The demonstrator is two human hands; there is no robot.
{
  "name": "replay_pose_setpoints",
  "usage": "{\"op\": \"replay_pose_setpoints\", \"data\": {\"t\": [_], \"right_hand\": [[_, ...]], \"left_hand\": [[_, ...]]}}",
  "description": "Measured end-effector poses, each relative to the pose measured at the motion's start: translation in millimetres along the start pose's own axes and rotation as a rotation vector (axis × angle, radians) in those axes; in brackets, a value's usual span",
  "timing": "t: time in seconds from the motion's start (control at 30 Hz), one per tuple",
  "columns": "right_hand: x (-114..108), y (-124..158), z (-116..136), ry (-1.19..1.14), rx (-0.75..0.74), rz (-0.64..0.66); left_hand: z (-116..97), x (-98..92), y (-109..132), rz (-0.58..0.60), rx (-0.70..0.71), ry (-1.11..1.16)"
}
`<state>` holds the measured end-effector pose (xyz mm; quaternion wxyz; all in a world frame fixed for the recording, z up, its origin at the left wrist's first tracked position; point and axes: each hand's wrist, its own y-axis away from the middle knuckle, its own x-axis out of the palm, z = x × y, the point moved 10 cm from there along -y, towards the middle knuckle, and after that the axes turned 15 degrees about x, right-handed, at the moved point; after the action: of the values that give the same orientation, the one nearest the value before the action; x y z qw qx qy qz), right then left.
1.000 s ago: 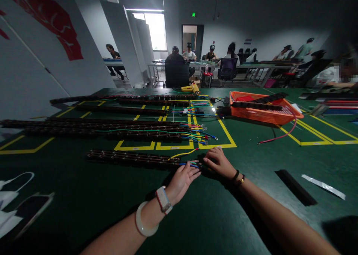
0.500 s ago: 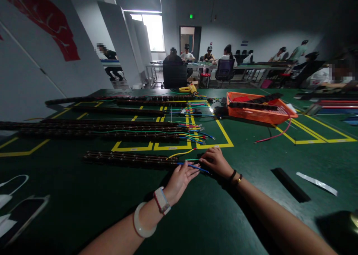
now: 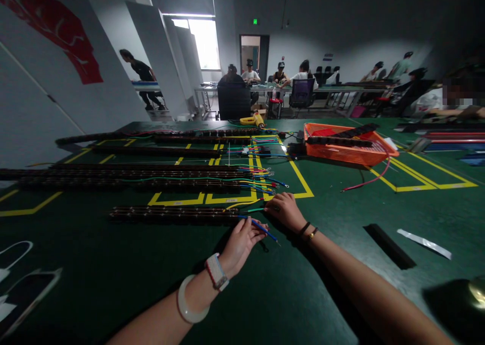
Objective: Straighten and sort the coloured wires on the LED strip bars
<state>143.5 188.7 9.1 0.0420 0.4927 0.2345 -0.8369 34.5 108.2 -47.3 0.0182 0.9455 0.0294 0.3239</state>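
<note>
A short dark bundle of strips [image 3: 170,214] lies across the table in front of me, with yellow, green and blue wires coming out of its right end. My left hand [image 3: 242,239] holds the blue wire [image 3: 261,227] between thumb and fingers; its free end points down to the right. Just beyond, my right hand [image 3: 284,209] is closed on the end of the green wire [image 3: 255,210], its fingertips partly hidden. The yellow wire [image 3: 240,203] lies loose behind both hands.
Longer dark strips [image 3: 132,176] with coloured wire ends lie behind. An orange basket [image 3: 344,155] and a yellow heat gun [image 3: 253,120] stand farther back. At right are a black strip [image 3: 389,246] and a silvery strip [image 3: 424,243]. Several people sit at far tables.
My left hand has raised the blue wire slightly, and its free end now angles further down. My right hand has shifted a little left with the green wire. The view has turned slightly.
</note>
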Motion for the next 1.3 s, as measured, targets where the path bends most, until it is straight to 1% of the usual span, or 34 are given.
{"op": "replay_pose_setpoints", "data": {"t": [0.2,0.33,0.43,0.5,0.6,0.7,0.83,0.97,1.03,1.1,1.3], "right_hand": [[2,3,3,-0.022,-0.019,0.05],[-8,10,12,-0.109,-0.072,0.07],[-18,23,27,-0.215,-0.204,0.112],[-22,34,39,-0.231,-0.317,0.143],[-19,48,54,-0.144,-0.464,0.189],[-9,54,62,-0.065,-0.522,0.237],[-5,49,58,-0.116,-0.457,0.278],[-9,37,42,-0.264,-0.315,0.275],[-10,31,33,-0.299,-0.239,0.272],[-9,28,27,-0.3,-0.2,0.273],[-2,26,23,-0.232,-0.175,0.293]], "left_hand": [[0,0.3,1,0.004,-0.01,-0.004],[2,-1.4,1,0.001,-0.013,0.003],[2,-0.7,0,0.013,-0.001,0.036],[3,-0.4,-1,0.018,0.002,0.042],[4,-2.0,-1,-0.002,-0.006,0.043],[4,-3.5,-1,-0.032,-0.013,0.057],[2,-2.0,0,-0.026,-0.009,0.061],[0,2.8,1,0.016,-0.008,0.087],[0,3.6,2,0.024,-0.021,0.061],[-1,4.8,4,0.04,-0.034,-0.001],[4,18.0,16,0.217,-0.14,-0.225]]}}
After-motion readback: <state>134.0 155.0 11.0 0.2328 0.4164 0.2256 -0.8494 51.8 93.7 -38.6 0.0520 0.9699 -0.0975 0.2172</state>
